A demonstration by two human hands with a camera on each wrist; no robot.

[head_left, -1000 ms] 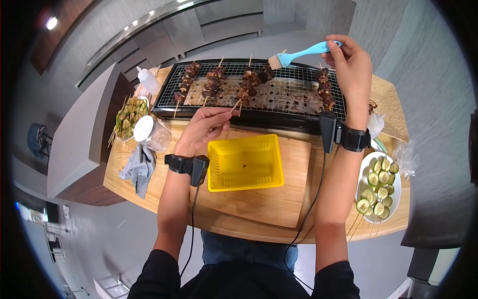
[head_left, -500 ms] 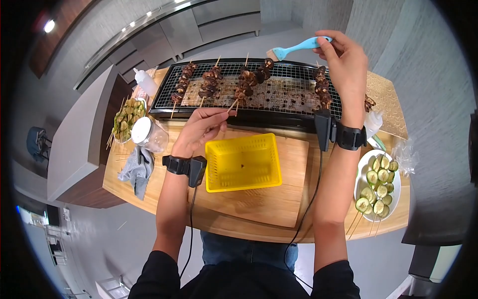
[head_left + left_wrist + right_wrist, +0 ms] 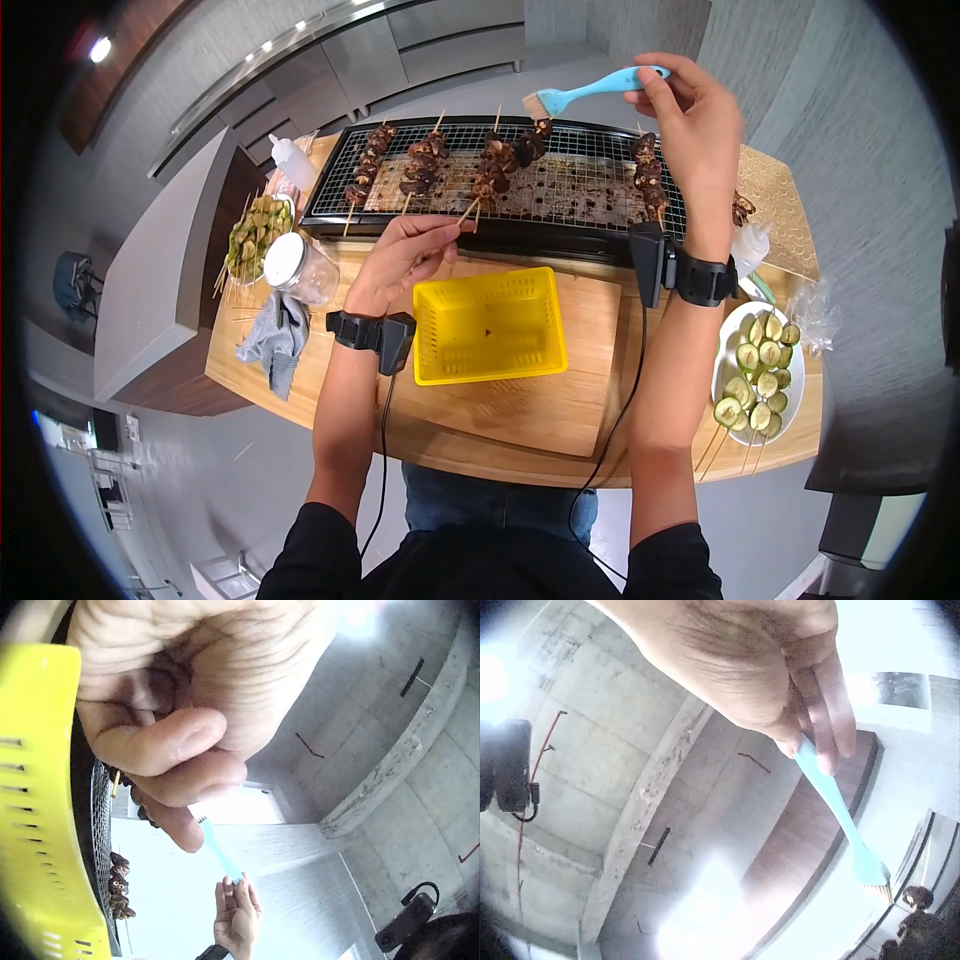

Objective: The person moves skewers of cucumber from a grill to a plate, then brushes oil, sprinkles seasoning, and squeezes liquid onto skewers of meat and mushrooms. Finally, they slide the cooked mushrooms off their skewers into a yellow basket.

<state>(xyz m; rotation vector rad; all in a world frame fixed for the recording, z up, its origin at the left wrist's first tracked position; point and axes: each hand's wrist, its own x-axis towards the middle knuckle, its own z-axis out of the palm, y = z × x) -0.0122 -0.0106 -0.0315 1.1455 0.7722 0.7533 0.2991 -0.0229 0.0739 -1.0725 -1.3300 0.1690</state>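
Observation:
In the head view my left hand (image 3: pixel 405 255) pinches the bare stick end of a skewer at the grill's near edge. That skewer (image 3: pixel 532 143), threaded with dark browned pieces, slants to the right across another skewer (image 3: pixel 490 172). My right hand (image 3: pixel 695 130) grips a light-blue basting brush (image 3: pixel 598 88) by the end of its handle, over the grill's far side. The brush bristles (image 3: pixel 535 106) point left, close by the slanted skewer's far end. In the right wrist view, the bristles (image 3: pixel 877 891) hang near a dark piece (image 3: pixel 917 898) on a skewer.
More skewers lie on the grill (image 3: pixel 590 235). Before it, a yellow basket (image 3: pixel 490 378) sits on a wooden board (image 3: pixel 590 400). At left are a lidded jar (image 3: pixel 305 272), a grey cloth (image 3: pixel 277 340) and vegetable skewers (image 3: pixel 262 235); at right, a white plate (image 3: pixel 728 345) of zucchini skewers.
The brush has moved up and slightly left, from over the grill near the slanted skewer's tip to beyond it. My left hand keeps its hold on the stick.

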